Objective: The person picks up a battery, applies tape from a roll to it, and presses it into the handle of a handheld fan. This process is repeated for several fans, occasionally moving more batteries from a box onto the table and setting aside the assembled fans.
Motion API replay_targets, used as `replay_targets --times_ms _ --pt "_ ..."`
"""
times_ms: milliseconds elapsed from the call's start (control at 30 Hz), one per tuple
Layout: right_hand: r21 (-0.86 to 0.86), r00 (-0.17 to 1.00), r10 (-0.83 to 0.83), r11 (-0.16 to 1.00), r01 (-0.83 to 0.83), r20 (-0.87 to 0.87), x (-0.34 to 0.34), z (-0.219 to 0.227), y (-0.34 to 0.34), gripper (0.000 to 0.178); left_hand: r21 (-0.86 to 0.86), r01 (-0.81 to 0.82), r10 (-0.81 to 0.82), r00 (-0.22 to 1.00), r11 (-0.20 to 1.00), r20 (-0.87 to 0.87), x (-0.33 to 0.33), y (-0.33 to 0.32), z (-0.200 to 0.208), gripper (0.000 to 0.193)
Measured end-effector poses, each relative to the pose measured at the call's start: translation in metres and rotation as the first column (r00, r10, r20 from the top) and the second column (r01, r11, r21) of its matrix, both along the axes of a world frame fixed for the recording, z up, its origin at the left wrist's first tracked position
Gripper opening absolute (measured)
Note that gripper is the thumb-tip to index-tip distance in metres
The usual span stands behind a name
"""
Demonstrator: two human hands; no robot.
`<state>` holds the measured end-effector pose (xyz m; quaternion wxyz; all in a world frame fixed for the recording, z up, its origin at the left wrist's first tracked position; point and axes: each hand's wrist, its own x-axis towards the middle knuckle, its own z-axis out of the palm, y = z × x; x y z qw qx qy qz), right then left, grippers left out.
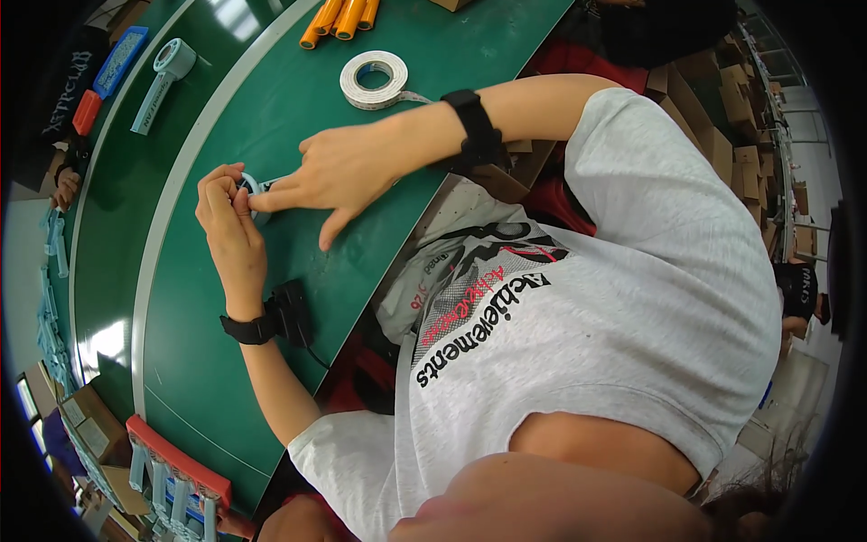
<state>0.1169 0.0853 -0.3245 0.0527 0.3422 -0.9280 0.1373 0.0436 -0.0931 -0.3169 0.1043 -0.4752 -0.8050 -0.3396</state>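
Observation:
My left hand (230, 226) grips a small white and dark round part (250, 187) between thumb and fingertips, just above the green table (298, 99). My right hand (339, 172) reaches across from the right. Its index finger and thumb pinch the same part, and its other fingers are spread over the table. Most of the part is hidden by the fingers. Both wrists wear black bands. A black box with a cable (291, 312) lies beside my left wrist.
A white tape roll (375, 77) lies beyond my right hand, and orange tubes (339, 18) farther back. A light blue tool (163, 77) lies on the belt to the left. A red rack of pale blue parts (176, 470) stands at the near left. Cardboard boxes (722, 99) are stacked at the right.

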Motion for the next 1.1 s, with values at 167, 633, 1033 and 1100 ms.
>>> replay_targets --times_ms 167,633,1033,1100 --pt "0.164 0.97 -0.147 0.98 0.116 0.195 0.016 0.029 0.018 0.063 -0.016 -0.026 0.025 1.0 1.0 -0.003 -0.002 0.0 -0.001 0.002" --pt "-0.379 0.963 0.056 0.924 0.049 0.262 -0.019 0.043 0.082 0.044 -0.617 0.243 -0.145 0.968 0.748 0.205 -0.038 0.007 0.08 0.034" --pt "-0.141 0.569 -0.597 0.609 0.78 0.566 -0.055 0.009 0.14 0.04 -0.558 -0.665 0.454 0.747 0.496 -0.486 -0.331 -0.077 0.03 0.059" --pt "-0.194 0.595 -0.636 0.587 0.786 0.491 -0.058 -0.013 0.152 0.051 -0.541 -0.706 0.328 0.699 0.457 -0.635 -0.318 0.017 0.025 0.076"
